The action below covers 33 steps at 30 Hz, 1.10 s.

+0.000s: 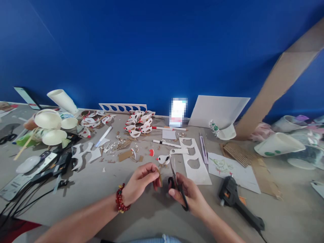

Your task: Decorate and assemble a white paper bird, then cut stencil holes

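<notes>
Where the left hand is: over the front middle of the desk, pinched narrow on a small brown cardboard piece, probably by the fingertips to leave its edges free.
Right hand: curled round the black handles of the scissors, blades pointing toward the back edge, likely for control.
Cardboard piece: between left thumb and fingers, left of the scissors and apart from them.
Paper bird: just beyond the hands.
Glue gun: beside the right hand, toward the front right corner, perhaps for easy reach.
</notes>
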Each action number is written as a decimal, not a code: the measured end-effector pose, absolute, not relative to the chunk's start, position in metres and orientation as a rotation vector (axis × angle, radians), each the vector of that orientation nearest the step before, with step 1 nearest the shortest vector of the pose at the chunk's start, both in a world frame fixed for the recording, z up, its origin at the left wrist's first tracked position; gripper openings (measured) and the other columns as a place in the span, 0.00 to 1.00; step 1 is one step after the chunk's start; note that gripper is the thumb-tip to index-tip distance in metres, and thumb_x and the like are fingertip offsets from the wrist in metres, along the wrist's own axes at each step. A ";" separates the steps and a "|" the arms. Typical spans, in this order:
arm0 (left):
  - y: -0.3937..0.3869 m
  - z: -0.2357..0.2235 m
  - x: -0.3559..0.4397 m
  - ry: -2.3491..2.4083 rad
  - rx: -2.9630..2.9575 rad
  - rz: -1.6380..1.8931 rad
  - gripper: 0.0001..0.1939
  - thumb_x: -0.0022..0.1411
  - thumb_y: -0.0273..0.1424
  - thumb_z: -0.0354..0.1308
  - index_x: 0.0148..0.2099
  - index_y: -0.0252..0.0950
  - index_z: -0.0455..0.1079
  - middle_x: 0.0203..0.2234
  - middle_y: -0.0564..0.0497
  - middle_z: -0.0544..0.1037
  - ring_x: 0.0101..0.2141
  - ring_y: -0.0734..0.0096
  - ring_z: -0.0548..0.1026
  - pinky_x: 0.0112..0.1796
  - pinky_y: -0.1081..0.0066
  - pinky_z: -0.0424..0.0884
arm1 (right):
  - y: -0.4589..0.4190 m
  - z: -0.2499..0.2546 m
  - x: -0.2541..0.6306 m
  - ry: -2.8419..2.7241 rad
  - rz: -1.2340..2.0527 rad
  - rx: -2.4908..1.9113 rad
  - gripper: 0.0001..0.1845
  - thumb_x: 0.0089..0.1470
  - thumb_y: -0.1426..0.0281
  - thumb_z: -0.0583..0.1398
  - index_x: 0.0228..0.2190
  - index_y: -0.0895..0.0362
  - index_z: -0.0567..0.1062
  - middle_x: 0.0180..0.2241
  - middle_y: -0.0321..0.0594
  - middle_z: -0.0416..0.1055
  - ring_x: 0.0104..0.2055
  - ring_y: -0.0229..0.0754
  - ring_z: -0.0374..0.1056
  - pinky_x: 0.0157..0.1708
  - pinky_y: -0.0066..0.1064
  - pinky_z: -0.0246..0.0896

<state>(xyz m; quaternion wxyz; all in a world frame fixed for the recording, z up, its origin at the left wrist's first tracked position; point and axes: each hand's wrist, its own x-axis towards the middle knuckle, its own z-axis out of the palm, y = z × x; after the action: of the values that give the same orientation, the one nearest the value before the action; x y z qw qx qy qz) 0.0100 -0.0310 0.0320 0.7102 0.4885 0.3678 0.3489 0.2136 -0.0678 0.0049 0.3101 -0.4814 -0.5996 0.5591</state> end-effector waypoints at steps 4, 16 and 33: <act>-0.027 0.026 0.009 0.843 1.187 0.795 0.06 0.60 0.29 0.53 0.30 0.34 0.65 0.24 0.51 0.73 0.26 0.75 0.69 0.31 0.74 0.65 | -0.063 0.011 0.219 -1.712 1.293 -1.459 0.24 0.49 0.47 0.60 0.27 0.56 0.65 0.24 0.34 0.64 0.25 0.36 0.57 0.25 0.26 0.51; -0.005 0.005 -0.004 1.085 1.395 0.860 0.09 0.60 0.36 0.55 0.37 0.35 0.65 0.28 0.53 0.73 0.27 0.74 0.70 0.32 0.74 0.67 | -0.093 0.035 0.238 -2.518 0.439 -1.980 0.18 0.42 0.61 0.66 0.36 0.55 0.73 0.30 0.44 0.76 0.32 0.51 0.73 0.28 0.31 0.55; -0.028 0.010 0.006 1.114 2.230 0.576 0.06 0.59 0.27 0.52 0.32 0.37 0.70 0.29 0.50 0.76 0.32 0.68 0.72 0.35 0.72 0.64 | -0.075 0.077 0.250 -2.687 0.501 -1.599 0.11 0.46 0.62 0.65 0.33 0.52 0.75 0.33 0.36 0.76 0.36 0.46 0.72 0.31 0.28 0.54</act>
<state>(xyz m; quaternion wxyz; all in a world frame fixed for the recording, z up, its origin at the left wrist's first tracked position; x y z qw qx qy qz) 0.0063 -0.0282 0.0101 0.2876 0.8349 0.4169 0.2155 0.2502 -0.0749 0.0772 -0.0124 -0.5048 -0.8485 0.1582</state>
